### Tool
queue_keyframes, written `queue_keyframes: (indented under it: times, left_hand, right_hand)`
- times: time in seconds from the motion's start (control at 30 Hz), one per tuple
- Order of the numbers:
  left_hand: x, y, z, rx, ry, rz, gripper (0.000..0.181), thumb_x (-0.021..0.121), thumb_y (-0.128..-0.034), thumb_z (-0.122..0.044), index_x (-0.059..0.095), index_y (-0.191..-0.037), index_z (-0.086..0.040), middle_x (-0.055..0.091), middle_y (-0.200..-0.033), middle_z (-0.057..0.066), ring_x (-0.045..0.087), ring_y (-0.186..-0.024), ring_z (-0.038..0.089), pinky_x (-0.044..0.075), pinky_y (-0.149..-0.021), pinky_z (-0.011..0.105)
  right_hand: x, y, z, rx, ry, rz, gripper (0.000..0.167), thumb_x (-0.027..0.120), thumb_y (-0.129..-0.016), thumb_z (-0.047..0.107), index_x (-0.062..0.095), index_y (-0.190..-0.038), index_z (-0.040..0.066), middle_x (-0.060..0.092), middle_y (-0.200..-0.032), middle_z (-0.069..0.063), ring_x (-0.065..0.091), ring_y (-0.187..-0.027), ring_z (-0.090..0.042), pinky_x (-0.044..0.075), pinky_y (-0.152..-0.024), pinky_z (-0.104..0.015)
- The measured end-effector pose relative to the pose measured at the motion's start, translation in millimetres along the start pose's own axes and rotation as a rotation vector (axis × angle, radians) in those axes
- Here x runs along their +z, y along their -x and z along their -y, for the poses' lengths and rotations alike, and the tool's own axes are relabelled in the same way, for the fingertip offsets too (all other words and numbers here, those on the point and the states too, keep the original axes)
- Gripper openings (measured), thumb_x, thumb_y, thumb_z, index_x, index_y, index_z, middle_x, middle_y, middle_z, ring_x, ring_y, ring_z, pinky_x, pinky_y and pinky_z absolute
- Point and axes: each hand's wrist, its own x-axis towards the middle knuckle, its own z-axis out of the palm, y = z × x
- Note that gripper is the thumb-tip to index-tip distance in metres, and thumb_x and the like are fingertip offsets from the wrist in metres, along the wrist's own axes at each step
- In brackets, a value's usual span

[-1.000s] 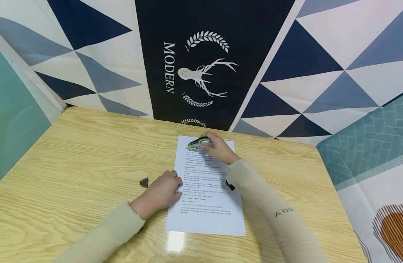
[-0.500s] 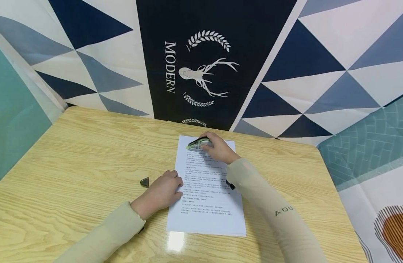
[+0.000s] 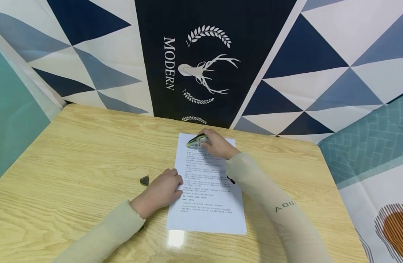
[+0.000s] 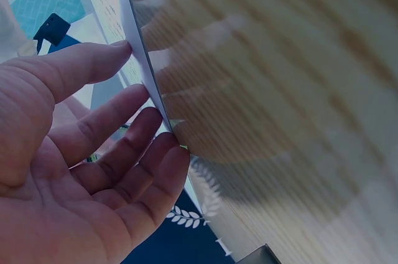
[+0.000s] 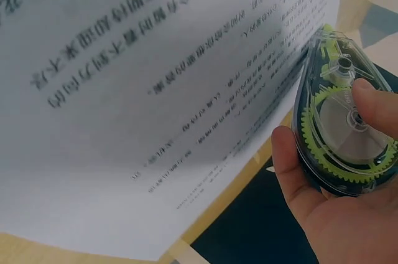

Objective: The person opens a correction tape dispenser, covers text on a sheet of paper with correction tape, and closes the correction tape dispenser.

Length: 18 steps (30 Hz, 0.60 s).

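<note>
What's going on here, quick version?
A person's right hand holds a correction tape, its tip at the top lines of a printed paper. The left hand rests its fingertips on the paper's left edge. A small dark piece lies on the table, just left of that hand. Whether any tape has been laid down yet, I can't tell from these views.

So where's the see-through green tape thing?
In the head view, the green tape dispenser is in the person's right hand, at the far end of the printed sheet, its tip toward the sheet's left edge.
</note>
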Motion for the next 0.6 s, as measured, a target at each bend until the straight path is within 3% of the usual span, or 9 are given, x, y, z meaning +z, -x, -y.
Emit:
queue_keyframes:
  times: [0.23, 0.6]
  left_hand:
    - [-1.0, -0.5, -1.1, -0.01, 0.0, 0.01, 0.018, 0.069, -0.0813, -0.015, 0.067, -0.092, -0.001, 0.054, -0.086, 0.005, 0.047, -0.079, 0.019, 0.044, -0.071, 0.032]
    - [-1.3, -2.4, -3.7, -0.011, -0.036, 0.023, 0.015, 0.069, -0.0817, -0.013, 0.067, -0.089, 0.0, 0.054, -0.084, 0.006, 0.048, -0.077, 0.02, 0.046, -0.07, 0.033]
  right_hand:
    - [-3.3, -2.6, 3.1, -0.003, 0.058, 0.026, 0.039, 0.053, -0.095, 0.019, 0.045, -0.132, 0.009, 0.05, -0.131, -0.012, 0.048, -0.122, -0.025, 0.035, -0.107, -0.043]
    - [-6.1, -3.3, 4.3, 0.015, 0.074, 0.053, 0.041, 0.053, -0.095, 0.02, 0.044, -0.134, 0.009, 0.05, -0.127, -0.011, 0.051, -0.11, -0.023, 0.039, -0.103, -0.041]
